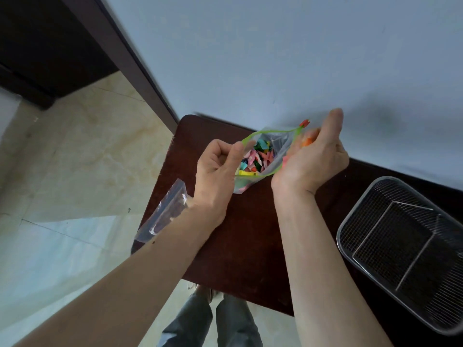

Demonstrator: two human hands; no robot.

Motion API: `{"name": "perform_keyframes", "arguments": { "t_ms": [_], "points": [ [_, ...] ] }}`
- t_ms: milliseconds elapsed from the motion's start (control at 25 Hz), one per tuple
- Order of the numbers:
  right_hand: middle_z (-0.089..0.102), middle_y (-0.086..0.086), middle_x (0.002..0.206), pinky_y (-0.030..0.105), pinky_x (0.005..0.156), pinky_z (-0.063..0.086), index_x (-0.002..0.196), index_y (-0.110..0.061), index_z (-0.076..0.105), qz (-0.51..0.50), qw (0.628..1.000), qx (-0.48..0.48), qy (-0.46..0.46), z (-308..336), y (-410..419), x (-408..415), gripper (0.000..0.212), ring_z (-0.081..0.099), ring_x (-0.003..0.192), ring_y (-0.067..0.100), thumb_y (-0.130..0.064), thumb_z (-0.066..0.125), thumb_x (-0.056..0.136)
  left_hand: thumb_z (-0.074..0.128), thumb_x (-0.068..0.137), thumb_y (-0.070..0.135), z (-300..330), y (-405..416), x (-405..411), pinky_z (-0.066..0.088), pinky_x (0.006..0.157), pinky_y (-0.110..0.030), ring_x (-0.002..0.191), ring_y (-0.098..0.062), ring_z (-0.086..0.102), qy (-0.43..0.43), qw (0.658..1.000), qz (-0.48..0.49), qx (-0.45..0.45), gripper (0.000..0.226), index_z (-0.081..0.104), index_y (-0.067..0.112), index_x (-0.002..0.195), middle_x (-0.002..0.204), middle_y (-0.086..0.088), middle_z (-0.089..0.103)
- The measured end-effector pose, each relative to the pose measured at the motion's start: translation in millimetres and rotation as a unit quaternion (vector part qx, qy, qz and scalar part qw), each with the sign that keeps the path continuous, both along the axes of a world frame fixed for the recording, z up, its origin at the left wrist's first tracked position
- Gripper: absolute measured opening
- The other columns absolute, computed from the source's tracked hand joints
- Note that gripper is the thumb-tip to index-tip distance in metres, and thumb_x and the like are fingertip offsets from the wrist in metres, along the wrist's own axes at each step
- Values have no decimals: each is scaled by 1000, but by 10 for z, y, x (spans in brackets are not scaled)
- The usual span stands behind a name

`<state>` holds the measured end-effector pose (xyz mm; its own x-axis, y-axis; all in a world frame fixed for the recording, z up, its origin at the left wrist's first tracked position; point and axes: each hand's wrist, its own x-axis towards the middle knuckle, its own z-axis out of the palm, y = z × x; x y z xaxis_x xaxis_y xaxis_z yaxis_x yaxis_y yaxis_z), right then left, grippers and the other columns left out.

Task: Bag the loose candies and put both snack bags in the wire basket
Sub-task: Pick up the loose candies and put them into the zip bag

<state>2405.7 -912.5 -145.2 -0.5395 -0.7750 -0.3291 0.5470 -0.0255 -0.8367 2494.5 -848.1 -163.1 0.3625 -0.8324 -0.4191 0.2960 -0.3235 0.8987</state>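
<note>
A clear zip bag point(263, 156) with a green rim and a red slider stands open over the dark table, full of colourful wrapped candies. My left hand point(218, 169) pinches the bag's near left rim. At the bag's right rim, my right hand point(313, 156) is cupped around several loose candies, an orange one showing between the fingers. A second clear bag point(165, 211) lies at the table's left edge, partly under my left forearm. The wire basket point(406, 249) sits on the right of the table, with nothing in it.
The dark wooden table point(240, 246) stands against a pale wall. Beige floor tiles lie to the left, and my legs show below the table's front edge. A dark door frame runs along the upper left.
</note>
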Motion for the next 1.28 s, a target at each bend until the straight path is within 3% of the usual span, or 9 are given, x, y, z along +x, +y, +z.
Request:
{"name": "perform_keyframes", "arguments": {
  "t_ms": [200,280,360,480,600,760,920,1120,1280],
  "points": [
    [32,-6,39,28,56,35,40,-17,40,39,998,5,50,33,98,85,63,30,42,14,-27,58,100,68,83,36,80,55,-154,48,96,-67,111,-45,66,5,999,-2,33,27,53,24,64,111,-37,65],
    [39,-7,39,21,50,40,45,-13,45,51,995,0,89,-19,157,64,59,38,40,9,-26,56,101,67,87,33,46,63,-161,54,93,-61,108,-38,69,6,999,-5,32,27,54,22,66,107,-29,71],
    [47,-10,41,16,51,44,48,-12,50,68,991,-17,112,-59,192,41,55,47,41,3,-24,53,102,65,92,28,-1,60,-158,62,76,-45,91,-23,76,2,1000,-9,29,26,54,19,70,91,-13,77],
    [57,-8,47,17,56,48,52,-14,57,106,985,-43,127,-100,232,24,55,56,47,6,-27,46,103,63,94,26,-3,48,-140,55,57,-24,73,-12,72,-8,999,-11,32,24,54,15,74,71,5,72],
    [67,-3,56,25,65,53,58,-14,66,135,978,-45,153,-124,262,26,55,65,58,14,-35,37,101,62,94,27,2,35,-116,60,68,-41,85,-28,72,-22,999,-16,38,23,55,12,78,86,-15,72],
    [68,-6,57,20,70,49,62,-16,67,136,970,-45,197,-140,292,28,54,64,62,11,-31,34,101,63,93,29,-8,21,-78,58,77,-53,91,-42,70,-41,998,-9,39,24,57,8,82,94,-28,69],
    [65,-8,52,17,69,48,59,-12,64,128,972,-46,191,-116,285,29,55,61,56,3,-29,34,103,63,93,30,-20,11,-42,56,77,-52,80,-32,66,-55,998,-14,35,24,56,13,78,85,-26,66],
    [66,-3,57,37,75,47,52,-24,68,143,970,-22,197,-80,249,-50,58,60,67,27,-38,38,100,64,91,32,-7,7,39,56,85,-61,98,-34,74,-55,997,-31,43,25,55,16,75,100,-23,75],
    [72,-10,73,22,74,49,73,-25,72,184,954,-60,228,-80,172,-246,36,66,77,14,-32,49,100,65,91,31,32,-29,187,53,92,-61,105,-28,72,-68,994,-72,43,27,54,11,77,102,-12,78]
  ]
}}
